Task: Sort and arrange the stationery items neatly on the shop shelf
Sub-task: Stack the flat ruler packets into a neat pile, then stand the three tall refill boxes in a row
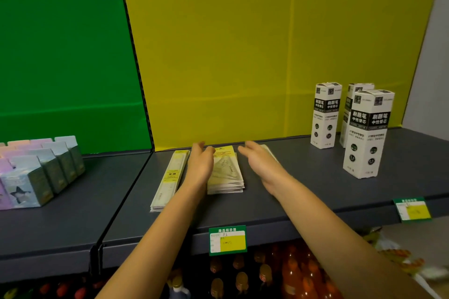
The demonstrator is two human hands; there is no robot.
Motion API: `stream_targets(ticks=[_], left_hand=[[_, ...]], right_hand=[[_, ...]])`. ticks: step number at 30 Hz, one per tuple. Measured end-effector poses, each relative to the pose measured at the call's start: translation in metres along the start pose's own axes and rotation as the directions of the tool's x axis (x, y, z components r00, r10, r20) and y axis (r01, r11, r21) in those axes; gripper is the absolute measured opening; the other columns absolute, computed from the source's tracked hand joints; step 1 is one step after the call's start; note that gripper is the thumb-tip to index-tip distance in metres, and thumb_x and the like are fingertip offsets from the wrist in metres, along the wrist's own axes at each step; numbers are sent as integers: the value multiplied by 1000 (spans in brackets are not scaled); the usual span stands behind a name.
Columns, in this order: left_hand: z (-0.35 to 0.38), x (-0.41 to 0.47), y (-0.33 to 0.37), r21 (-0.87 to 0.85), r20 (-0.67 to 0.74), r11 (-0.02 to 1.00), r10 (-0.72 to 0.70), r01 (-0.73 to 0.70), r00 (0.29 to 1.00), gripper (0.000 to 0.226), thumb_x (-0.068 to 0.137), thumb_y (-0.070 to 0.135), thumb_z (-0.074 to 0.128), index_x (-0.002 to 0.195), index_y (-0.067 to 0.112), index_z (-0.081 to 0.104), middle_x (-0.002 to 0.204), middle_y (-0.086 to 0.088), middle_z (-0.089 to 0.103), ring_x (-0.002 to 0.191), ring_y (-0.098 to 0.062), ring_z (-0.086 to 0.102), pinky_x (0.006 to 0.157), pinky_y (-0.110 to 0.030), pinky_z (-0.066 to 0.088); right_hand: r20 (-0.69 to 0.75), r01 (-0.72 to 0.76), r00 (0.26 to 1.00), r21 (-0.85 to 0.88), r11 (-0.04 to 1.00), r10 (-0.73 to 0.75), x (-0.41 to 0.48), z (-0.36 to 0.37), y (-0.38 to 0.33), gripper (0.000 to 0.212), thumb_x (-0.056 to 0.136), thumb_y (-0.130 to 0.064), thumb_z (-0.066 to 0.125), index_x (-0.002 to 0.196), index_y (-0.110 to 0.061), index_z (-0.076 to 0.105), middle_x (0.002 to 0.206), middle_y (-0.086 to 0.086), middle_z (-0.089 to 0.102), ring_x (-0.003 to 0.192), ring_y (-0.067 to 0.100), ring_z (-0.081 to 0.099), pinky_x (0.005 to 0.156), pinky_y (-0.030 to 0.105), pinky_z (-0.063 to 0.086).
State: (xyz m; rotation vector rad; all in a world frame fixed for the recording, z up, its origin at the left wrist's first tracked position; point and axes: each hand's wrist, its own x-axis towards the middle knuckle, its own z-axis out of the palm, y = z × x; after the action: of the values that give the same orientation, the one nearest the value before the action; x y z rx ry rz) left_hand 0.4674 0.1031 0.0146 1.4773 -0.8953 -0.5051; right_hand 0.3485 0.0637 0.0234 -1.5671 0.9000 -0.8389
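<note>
One packet stack shows partly between left hand and right hand

The shelf is dark grey, behind it a green panel and a yellow panel. The refill boxes are white with black bands; packets yellowish; bottles below look orange, though blurred.

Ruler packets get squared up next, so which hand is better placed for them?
Left, probably: the left hand sits right beside the ruler packets, while the right hand is beyond the triangle packets.
</note>
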Motion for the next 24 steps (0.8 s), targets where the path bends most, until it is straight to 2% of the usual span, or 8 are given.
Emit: stream_targets(ticks=[3,6,10,13,15,17,19,24], left_hand=[[2,-15,13,-10,-4,983,186,-186,983,30,92,13,44,121,13,49,124,-2,51,113,-17,48,91,-31,39],[11,-27,29,-58,128,965,260,-255,957,16,91,8,44,96,14,58,102,-1,60,90,-14,56,77,-25,44],[41,-36,39,-39,310,958,281,-283,908,18,91,6,45,85,19,57,88,2,60,73,-8,53,68,-22,41],[73,-37,38,-12,394,956,275,-294,877,17,90,6,46,86,17,57,86,1,60,73,-9,54,68,-23,41],[97,-32,35,30,425,956,252,-292,869,13,90,10,48,88,18,58,86,0,60,75,-11,55,68,-25,42],[121,-26,35,73,435,962,207,-264,876,11,90,13,50,87,20,57,85,0,58,74,-11,55,67,-24,42],[147,-21,38,74,417,971,176,-226,892,12,90,11,50,85,21,55,83,0,56,72,-11,54,65,-23,41],[201,-4,44,89,315,980,143,-179,938,12,88,12,52,100,12,49,93,-5,55,80,-16,50,75,-29,40]], right_hand=[[-22,218,975,-81,972,-221,-36,-36,-7,46,97,-18,43,141,-15,32,143,0,44,129,12,41,102,23,30],[-87,326,933,-198,924,-348,-62,-83,-6,31,94,-13,47,123,-24,48,115,-8,59,105,4,53,95,22,41],[-364,358,820,-276,892,-442,-82,-151,6,15,87,-11,58,97,-21,53,88,-9,55,82,6,52,80,23,44],[-539,285,746,-274,919,-392,-79,-201,17,33,80,-16,68,103,-19,45,91,-8,52,89,12,50,87,37,45],[-565,219,753,-266,939,-336,-69,-228,23,53,74,-21,74,115,-22,41,107,-6,51,102,13,48,90,37,44],[-482,168,833,-251,953,-273,-55,-250,27,74,70,-22,78,130,-21,35,122,-5,45,110,11,44,90,30,43],[-296,153,933,-191,970,-205,-39,-263,28,88,69,-14,79,139,-18,27,126,-5,42,111,10,44,84,20,42],[-36,154,987,-63,986,-157,0,-275,41,79,68,-8,78,132,-20,35,118,-7,57,102,6,57,81,19,47]])
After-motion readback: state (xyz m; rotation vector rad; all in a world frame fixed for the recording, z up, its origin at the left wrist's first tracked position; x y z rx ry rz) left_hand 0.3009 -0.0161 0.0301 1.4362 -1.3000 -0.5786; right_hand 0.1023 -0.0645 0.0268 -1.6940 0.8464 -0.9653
